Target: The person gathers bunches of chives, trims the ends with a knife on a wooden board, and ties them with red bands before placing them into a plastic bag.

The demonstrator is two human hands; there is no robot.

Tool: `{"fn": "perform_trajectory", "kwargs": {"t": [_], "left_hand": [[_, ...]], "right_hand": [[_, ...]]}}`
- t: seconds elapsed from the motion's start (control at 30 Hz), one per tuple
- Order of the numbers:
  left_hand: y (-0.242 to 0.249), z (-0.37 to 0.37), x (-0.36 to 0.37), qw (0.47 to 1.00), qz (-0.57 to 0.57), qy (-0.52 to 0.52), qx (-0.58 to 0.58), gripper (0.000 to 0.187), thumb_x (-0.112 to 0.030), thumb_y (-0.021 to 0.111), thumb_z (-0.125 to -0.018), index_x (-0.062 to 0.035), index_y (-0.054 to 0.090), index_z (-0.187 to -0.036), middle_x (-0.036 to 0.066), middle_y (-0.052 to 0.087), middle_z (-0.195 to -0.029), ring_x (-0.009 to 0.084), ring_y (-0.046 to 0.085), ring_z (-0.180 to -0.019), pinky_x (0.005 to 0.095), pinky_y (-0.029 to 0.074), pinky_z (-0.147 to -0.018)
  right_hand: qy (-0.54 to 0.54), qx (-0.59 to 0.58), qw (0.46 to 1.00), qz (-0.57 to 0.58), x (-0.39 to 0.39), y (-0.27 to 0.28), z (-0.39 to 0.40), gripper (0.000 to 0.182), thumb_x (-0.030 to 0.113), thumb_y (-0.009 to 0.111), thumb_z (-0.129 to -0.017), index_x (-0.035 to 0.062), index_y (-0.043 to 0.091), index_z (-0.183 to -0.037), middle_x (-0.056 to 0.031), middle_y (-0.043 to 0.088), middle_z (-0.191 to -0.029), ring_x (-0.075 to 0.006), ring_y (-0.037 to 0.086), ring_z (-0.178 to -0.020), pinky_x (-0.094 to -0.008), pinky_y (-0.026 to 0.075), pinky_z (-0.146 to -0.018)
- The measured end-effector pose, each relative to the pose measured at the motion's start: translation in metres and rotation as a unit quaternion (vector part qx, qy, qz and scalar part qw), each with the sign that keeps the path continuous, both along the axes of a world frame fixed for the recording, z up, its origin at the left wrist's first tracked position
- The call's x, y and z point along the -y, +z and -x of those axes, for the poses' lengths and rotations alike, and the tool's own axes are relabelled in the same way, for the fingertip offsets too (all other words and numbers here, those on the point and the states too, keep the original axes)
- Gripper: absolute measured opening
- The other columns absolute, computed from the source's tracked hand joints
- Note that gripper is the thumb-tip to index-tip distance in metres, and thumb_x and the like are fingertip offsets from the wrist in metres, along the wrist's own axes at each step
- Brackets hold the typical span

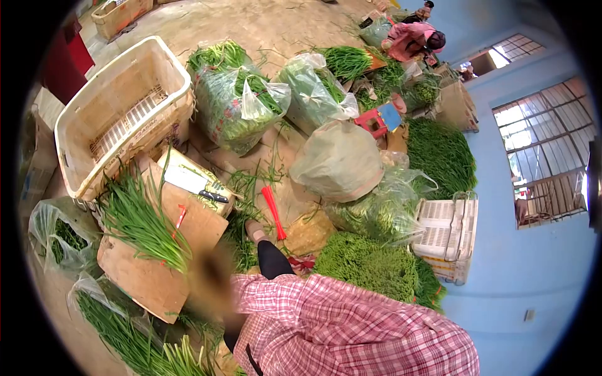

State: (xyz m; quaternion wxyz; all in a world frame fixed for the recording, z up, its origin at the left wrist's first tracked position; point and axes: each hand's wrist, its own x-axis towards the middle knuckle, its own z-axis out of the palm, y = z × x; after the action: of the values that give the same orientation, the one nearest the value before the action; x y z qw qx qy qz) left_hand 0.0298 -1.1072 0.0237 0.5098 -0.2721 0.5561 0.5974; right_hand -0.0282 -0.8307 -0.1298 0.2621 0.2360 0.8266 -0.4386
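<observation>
My right hand (212, 279) is smeared by motion at the end of a pink plaid sleeve, so its fingers cannot be made out. It is beside the base of a bunch of long green chives (141, 216), which lies across a brown board (141, 276). A red tie (180, 216) shows on the board along the bunch. Below the right sleeve, a small blurred patch looks like my left hand (233, 322); its fingers are hidden. Past the board's upper edge, a black-handled knife (213, 196) rests on a white box (194, 175). Red strips (273, 212) lie on the floor.
A large white crate (179, 72) stands beyond the board. Filled plastic bags (235, 113) and piles of greens (370, 266) cover the floor around me. A smaller white crate (442, 229) sits against the blue wall. Another person (414, 41) bends over greens at the back.
</observation>
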Motion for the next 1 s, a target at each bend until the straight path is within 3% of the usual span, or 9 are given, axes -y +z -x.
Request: {"fn": "perform_trajectory", "kwargs": {"t": [0.13,0.3,0.33,0.4,0.43,0.57,0.73,0.9,1.0], "left_hand": [[0.001,-0.002,0.018,1.0,-0.001,0.024,0.003,0.027,-0.017,0.054,-0.09,0.0016,0.054,-0.11,0.008,0.061,-0.08,0.018,0.06,-0.077,0.0269,0.049,-0.068],[0.058,-0.052,0.074,0.98,0.041,0.187,0.054,0.027,-0.016,0.053,-0.091,0.0021,0.054,-0.11,0.009,0.063,-0.082,0.0182,0.062,-0.079,0.0263,0.05,-0.068],[0.059,-0.07,0.086,0.97,0.045,0.228,0.073,0.027,-0.016,0.053,-0.091,0.0022,0.054,-0.111,0.009,0.064,-0.082,0.0183,0.062,-0.08,0.0261,0.05,-0.068],[0.078,-0.039,0.041,0.918,-0.269,0.241,0.167,0.025,-0.017,0.059,-0.086,0.0003,0.054,-0.103,0.004,0.054,-0.066,0.0116,0.053,-0.063,0.0235,0.041,-0.054],[0.077,-0.038,0.046,0.92,-0.257,0.25,0.156,0.025,-0.017,0.059,-0.086,0.0003,0.054,-0.103,0.004,0.054,-0.066,0.0116,0.053,-0.063,0.0235,0.041,-0.054],[0.072,-0.053,0.048,0.906,-0.32,0.247,0.124,0.021,-0.011,0.057,-0.09,0.0008,0.051,-0.107,0.001,0.055,-0.084,0.007,0.045,-0.053,0.0227,0.035,-0.05],[0.073,-0.06,0.057,0.935,-0.215,0.263,0.102,0.026,-0.02,0.063,-0.082,-0.0016,0.052,-0.098,-0.001,0.044,-0.056,0.0071,0.039,-0.048,0.0225,0.032,-0.046],[0.064,-0.082,0.103,0.926,-0.196,0.273,0.174,0.035,-0.02,0.06,-0.084,0.0002,0.051,-0.112,0.005,0.056,-0.079,0.0132,0.048,-0.056,0.0276,0.039,-0.052],[0.057,-0.093,0.117,0.959,-0.144,0.197,0.142,0.04,-0.02,0.063,-0.077,0.0027,0.054,-0.108,0.006,0.054,-0.073,0.0153,0.047,-0.054,0.0292,0.035,-0.052]], "right_hand": [[0.048,-0.016,0.881,0.471,0.012,0.118,-0.015,0.058,0.025,0.07,-0.075,0.0002,0.056,-0.126,-0.0179,0.063,-0.112,-0.0236,0.059,-0.103,-0.0363,0.047,-0.087],[0.154,-0.344,0.911,0.169,0.012,0.108,-0.023,0.032,0.005,0.058,-0.08,0.0033,0.062,-0.112,-0.0126,0.064,-0.108,-0.0257,0.062,-0.094,-0.037,0.051,-0.082],[-0.096,-0.05,0.884,0.454,0.008,0.148,-0.011,0.028,0.004,0.06,-0.077,0.0028,0.065,-0.105,-0.0086,0.066,-0.092,-0.0216,0.064,-0.077,-0.0321,0.052,-0.07],[-0.036,-0.284,0.872,0.396,0.034,0.095,-0.026,0.015,0.006,0.062,-0.079,0.0002,0.066,-0.092,-0.0051,0.063,-0.078,-0.0126,0.06,-0.069,-0.0265,0.048,-0.06],[-0.267,-0.008,0.789,0.554,0.036,0.094,-0.024,0.011,0.005,0.063,-0.081,-0.0011,0.065,-0.09,-0.0062,0.062,-0.074,-0.0133,0.058,-0.062,-0.0268,0.047,-0.057],[-0.449,0.015,0.682,0.578,0.028,0.067,-0.023,0.016,0.0,0.061,-0.083,-0.0022,0.061,-0.098,-0.0067,0.061,-0.072,-0.0142,0.054,-0.054,-0.0268,0.044,-0.051],[-0.279,0.09,0.776,0.558,0.024,0.079,-0.013,0.05,0.023,0.065,-0.088,0.0047,0.048,-0.131,-0.0075,0.06,-0.112,-0.0207,0.057,-0.103,-0.0334,0.05,-0.079],[0.147,-0.025,0.831,0.535,0.05,0.086,0.001,0.039,0.005,0.073,-0.074,0.0042,0.064,-0.112,-0.0082,0.069,-0.101,-0.0145,0.061,-0.091,-0.0302,0.051,-0.078],[0.049,-0.061,0.841,0.536,0.07,0.06,-0.011,0.043,-0.006,0.073,-0.07,0.0015,0.065,-0.111,-0.0082,0.068,-0.1,-0.0164,0.063,-0.088,-0.0302,0.052,-0.08]]}}
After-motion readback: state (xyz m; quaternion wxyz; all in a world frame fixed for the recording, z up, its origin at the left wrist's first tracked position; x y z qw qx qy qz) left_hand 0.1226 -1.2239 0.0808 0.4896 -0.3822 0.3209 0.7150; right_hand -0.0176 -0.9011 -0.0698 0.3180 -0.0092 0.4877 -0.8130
